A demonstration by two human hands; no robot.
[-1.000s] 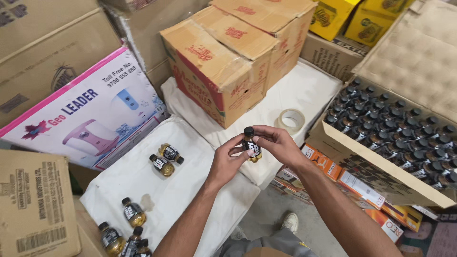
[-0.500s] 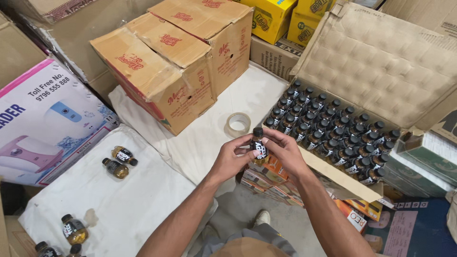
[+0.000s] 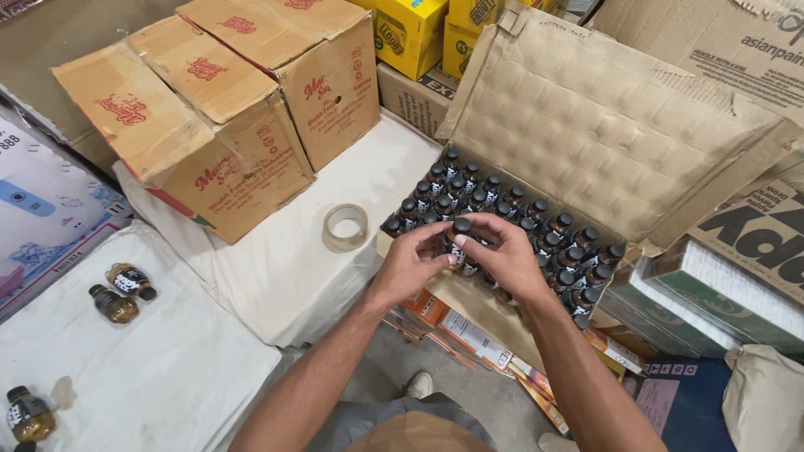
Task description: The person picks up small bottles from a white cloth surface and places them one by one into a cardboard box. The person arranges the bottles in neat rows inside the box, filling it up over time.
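Observation:
A small dark bottle [image 3: 457, 243] with a black cap and a dark label is held upright between both hands. My left hand [image 3: 410, 261] grips it from the left, my right hand [image 3: 502, 255] from the right. The bottle hangs over the near left corner of an open cardboard carton [image 3: 586, 125] whose tray is packed with several like bottles [image 3: 536, 219], black caps up. The carton's flap stands raised behind them.
A roll of clear tape [image 3: 345, 226] lies on a white-covered surface [image 3: 276, 276]. Two brown cartons [image 3: 226, 109] stand behind it. Loose bottles [image 3: 121, 293] lie on white cloth at left, another bottle [image 3: 29, 414] at the lower left. Stacked boxes [image 3: 720, 285] sit at right.
My hands have carried the bottle rightward from above the white surface to over the open carton's near corner. The view has swung right with them.

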